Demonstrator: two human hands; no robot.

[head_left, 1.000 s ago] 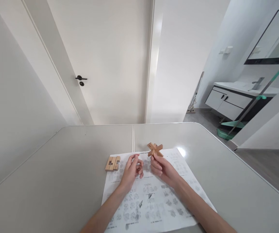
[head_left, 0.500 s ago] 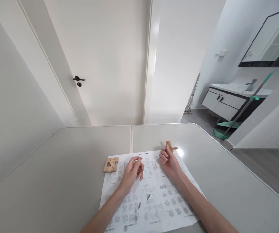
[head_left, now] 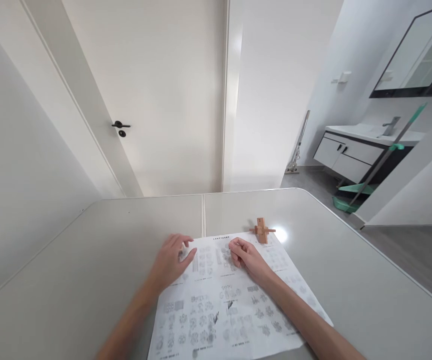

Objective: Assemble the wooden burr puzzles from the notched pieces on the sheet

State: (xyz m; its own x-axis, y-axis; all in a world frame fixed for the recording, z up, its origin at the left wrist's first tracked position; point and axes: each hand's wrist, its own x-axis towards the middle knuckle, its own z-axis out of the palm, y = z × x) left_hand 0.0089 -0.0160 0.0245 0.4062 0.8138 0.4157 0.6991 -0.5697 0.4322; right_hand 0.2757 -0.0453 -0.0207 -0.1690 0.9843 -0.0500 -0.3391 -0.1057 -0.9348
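Note:
My left hand (head_left: 172,260) hovers over the left edge of the printed sheet (head_left: 216,312), thumb and fingers apart, slightly blurred. It covers the spot where the light wooden blocks lay, so they are hidden from view. My right hand (head_left: 249,257) rests on the upper middle of the sheet with its fingers curled in, and nothing shows between them. Just beyond it, at the sheet's top right edge, stands a cross-shaped assembly of wooden puzzle pieces (head_left: 262,231), apart from both hands.
The sheet lies on a pale grey table (head_left: 88,260) with a seam (head_left: 202,215) running down its middle. Behind it is a white door (head_left: 170,100). To the right are a washbasin cabinet (head_left: 351,152), a mop (head_left: 299,145) and a green dustpan (head_left: 345,204).
My right hand has let go of the wooden assembly and moved left and nearer. My left hand has moved left over the loose blocks, its fingers spreading.

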